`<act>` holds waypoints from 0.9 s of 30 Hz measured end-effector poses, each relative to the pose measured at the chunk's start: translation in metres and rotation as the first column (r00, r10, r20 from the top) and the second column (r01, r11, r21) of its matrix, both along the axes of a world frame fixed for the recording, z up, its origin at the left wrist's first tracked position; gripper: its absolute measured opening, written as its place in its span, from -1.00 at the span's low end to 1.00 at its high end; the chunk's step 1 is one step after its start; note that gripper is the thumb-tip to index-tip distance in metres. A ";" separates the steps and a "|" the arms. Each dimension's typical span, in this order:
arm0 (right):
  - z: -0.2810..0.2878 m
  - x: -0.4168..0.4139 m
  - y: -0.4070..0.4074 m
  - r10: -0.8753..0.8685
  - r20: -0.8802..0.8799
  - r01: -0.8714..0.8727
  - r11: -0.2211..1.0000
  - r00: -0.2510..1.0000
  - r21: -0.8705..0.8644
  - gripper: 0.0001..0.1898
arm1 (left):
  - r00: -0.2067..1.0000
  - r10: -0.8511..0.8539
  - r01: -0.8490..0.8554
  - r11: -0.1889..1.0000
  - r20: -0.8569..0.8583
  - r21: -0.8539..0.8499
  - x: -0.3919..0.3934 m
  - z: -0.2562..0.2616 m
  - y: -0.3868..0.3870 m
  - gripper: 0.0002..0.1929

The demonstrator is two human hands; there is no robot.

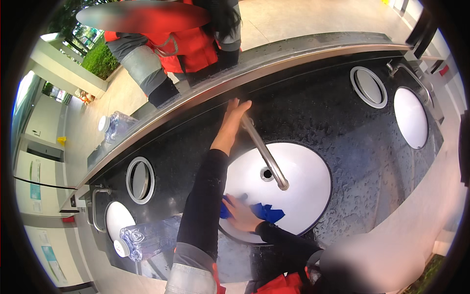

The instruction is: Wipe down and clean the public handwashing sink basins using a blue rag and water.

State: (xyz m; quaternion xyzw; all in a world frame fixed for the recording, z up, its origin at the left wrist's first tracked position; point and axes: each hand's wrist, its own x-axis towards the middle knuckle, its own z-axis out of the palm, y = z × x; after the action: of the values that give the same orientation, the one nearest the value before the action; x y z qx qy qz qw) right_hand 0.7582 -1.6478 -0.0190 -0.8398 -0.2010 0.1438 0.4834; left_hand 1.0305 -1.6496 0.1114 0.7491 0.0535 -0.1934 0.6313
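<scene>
My left hand point(233, 123) is raised at the back of the counter, beside the base of a curved metal faucet point(264, 150); its fingertips are apart and no object shows between them. The spout reaches out over a white oval sink basin point(304, 172) with a round drain point(267, 174). Low in the basin, my right hand point(242, 215) presses a crumpled blue cloth point(270, 213) against the near left wall. Part of the cloth is hidden beneath the fingers. Whether water runs from the spout cannot be told.
A clear plastic jug point(150, 237) with a white cap lies on the wet black counter point(352, 147) at left. Round metal-rimmed openings point(140, 180) and further basins point(411, 117) flank the middle sink. A steel-edged mirror point(293, 58) behind appears to reflect a person in a red vest.
</scene>
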 end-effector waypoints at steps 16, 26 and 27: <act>-0.068 0.058 -0.120 -0.125 0.343 0.314 0.752 0.931 -0.579 -0.27 | 0.468 0.524 -0.725 0.689 -0.712 0.031 -0.274 -0.101 0.042 -0.38; 0.003 -0.007 -0.161 0.406 -0.091 -0.385 0.736 0.909 -0.557 -0.35 | 0.218 0.364 -0.884 0.466 -0.905 -0.025 -0.303 -0.105 0.048 -0.32; 0.015 -0.002 -0.175 0.385 -0.020 -0.294 0.668 0.923 -0.684 -0.39 | 0.222 0.357 -0.888 0.459 -0.907 -0.037 -0.302 -0.102 0.045 -0.32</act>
State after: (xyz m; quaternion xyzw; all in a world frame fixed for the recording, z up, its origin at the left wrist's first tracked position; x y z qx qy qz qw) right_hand 0.7565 -1.8225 -0.0040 -0.9119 -0.3180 0.2410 0.0965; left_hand 0.7280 -1.6050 0.0091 0.2472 0.5893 -0.2233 0.7361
